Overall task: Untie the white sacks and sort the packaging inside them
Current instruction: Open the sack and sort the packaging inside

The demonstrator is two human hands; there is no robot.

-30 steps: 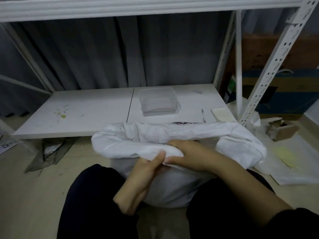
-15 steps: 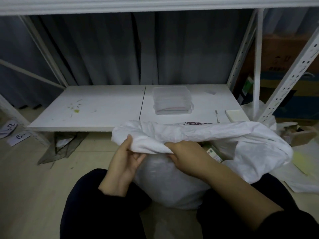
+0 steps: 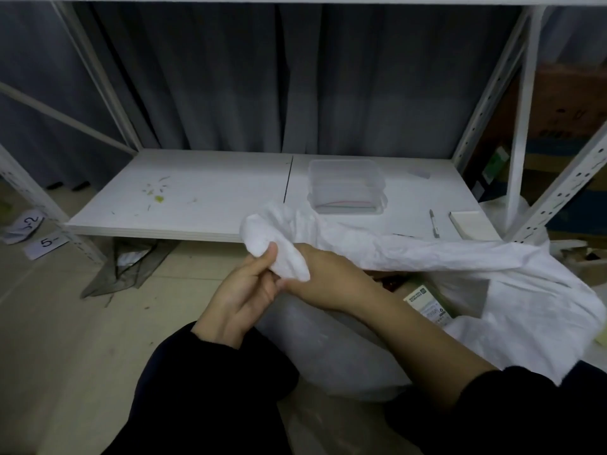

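Observation:
A white woven sack stands on the floor between my knees, its mouth open and its rim rolled outward. My left hand pinches the left end of the rolled rim between thumb and fingers. My right hand grips the same fold from inside, its fingers hidden under the fabric. Inside the sack, a pale carton with a printed label and some darker packaging show.
A low white shelf board lies ahead, bearing a clear plastic box, a pen and a notepad. Metal rack posts rise at right. Numbered paper slips and a grey bag lie on the floor left.
Both hands have shifted left along the sack's rim and lifted its end. The mouth now gapes wider, showing the carton inside.

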